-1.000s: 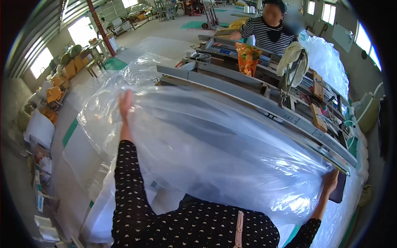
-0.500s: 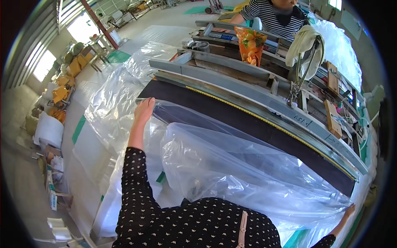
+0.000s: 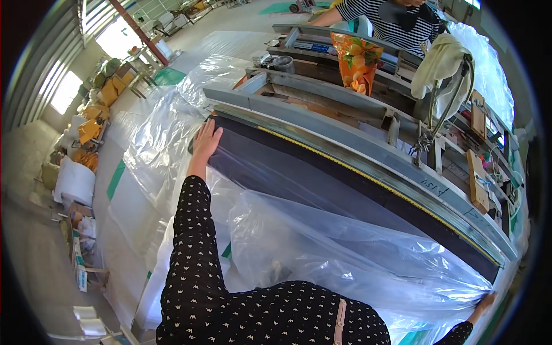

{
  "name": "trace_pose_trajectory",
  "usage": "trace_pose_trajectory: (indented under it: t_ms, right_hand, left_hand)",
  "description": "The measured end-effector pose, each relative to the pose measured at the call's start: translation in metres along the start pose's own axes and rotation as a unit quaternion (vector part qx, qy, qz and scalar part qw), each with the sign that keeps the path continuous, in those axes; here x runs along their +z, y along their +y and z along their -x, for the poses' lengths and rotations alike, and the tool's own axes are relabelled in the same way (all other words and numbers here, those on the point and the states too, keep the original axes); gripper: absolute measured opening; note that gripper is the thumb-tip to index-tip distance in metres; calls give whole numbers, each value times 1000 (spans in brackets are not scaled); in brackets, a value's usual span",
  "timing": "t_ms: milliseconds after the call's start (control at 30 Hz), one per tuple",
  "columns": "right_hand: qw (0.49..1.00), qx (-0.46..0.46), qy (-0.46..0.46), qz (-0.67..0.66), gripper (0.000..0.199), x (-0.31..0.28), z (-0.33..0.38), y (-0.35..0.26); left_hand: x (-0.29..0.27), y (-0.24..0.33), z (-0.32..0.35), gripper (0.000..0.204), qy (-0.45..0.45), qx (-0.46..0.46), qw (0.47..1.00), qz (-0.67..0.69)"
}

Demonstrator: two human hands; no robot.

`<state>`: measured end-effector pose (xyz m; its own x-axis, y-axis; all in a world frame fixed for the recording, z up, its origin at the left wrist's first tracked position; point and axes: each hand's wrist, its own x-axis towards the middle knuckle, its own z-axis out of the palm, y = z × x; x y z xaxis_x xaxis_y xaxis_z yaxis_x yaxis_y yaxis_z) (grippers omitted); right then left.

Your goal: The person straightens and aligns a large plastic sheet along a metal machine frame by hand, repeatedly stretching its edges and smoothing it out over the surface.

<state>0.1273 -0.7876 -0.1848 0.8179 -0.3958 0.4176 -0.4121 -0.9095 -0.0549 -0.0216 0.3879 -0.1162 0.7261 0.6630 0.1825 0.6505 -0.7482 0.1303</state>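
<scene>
A clear plastic sheet point(image 3: 322, 247) hangs in folds in front of me, its far part spread over a long dark flat surface point(image 3: 322, 154). My left hand point(image 3: 206, 141) lies with fingers stretched out on the sheet at the left end of that surface. At the far right, my right hand point(image 3: 487, 302) is closed on the sheet's gathered corner, small and partly hidden in the view. A yellow measuring tape point(image 3: 368, 180) runs along the far edge of the dark surface.
Beyond is a metal frame bench point(image 3: 345, 130) with an orange printed bag point(image 3: 355, 62), a pale cloth point(image 3: 440, 66) and wooden blocks point(image 3: 477, 183). A person in a striped top point(image 3: 382, 26) stands across it. More plastic point(image 3: 167, 135) covers the floor at left.
My left hand has moved away from me and opened from a grip to flat fingers. The plastic now covers more of the dark surface's left part. My right hand stays at the far corner.
</scene>
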Motion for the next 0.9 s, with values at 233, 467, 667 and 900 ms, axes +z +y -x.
trace_pose_trajectory:
  t_ms: [233,467,667,900]
  right_hand:
    - [997,-25,21,65,24,16,-11,21]
    - [985,-60,128,101,24,18,-19,68]
    - [994,2,31,104,26,26,-7,4]
    - [999,31,20,16,28,15,13,-34]
  left_hand:
    - [-13,-7,-11,54,42,-8,998,-39]
    - [-30,15,103,35,201,-131,948,210]
    - [76,-63,299,63,-203,-447,836,247]
    - [46,2,299,20,-187,-228,576,763]
